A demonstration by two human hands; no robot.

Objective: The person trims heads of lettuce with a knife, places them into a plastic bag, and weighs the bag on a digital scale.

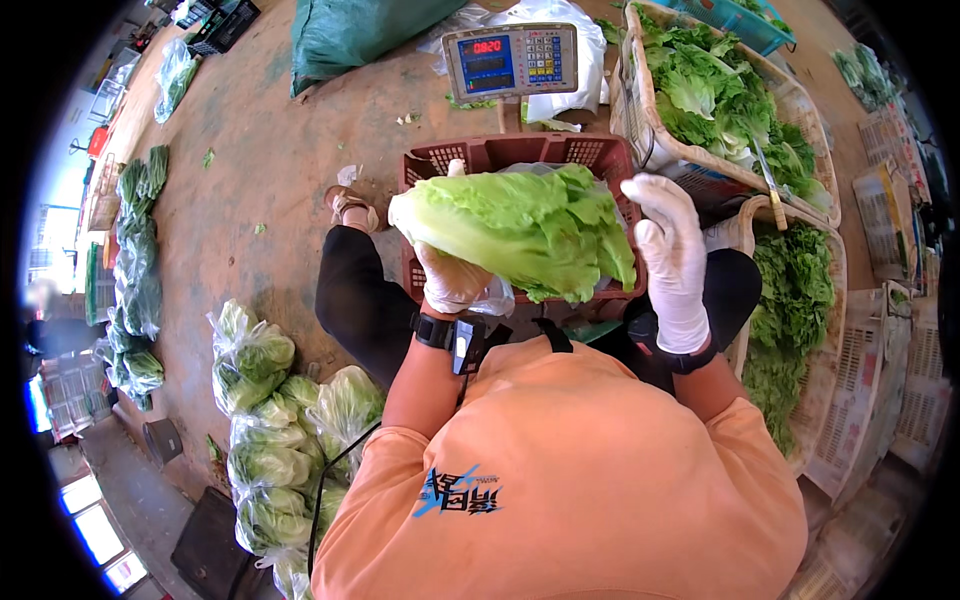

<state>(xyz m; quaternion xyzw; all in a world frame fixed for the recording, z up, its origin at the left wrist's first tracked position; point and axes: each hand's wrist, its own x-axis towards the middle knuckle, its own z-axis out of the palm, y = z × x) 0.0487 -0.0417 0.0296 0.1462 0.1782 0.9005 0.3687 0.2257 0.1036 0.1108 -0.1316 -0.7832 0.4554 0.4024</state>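
My left hand [450, 277], in a white glove, holds a head of leaf lettuce [517, 225] from below near its pale stem end, with the leaves pointing right. The lettuce is above a dark red plastic basket [517, 146] that has clear plastic bags in it. My right hand [671, 255], also gloved, is raised at the basket's right side, apart from the lettuce, with nothing in it. Behind the basket stands a digital scale display [510, 61] with lit red digits.
At right are two lined crates of leafy greens [697, 82], [795, 300]; a knife [771, 184] lies on the upper one's edge. Bagged lettuces [270, 465] are piled at lower left. Bagged green vegetables [135, 262] line the far left. A green sack [360, 37] is at the top.
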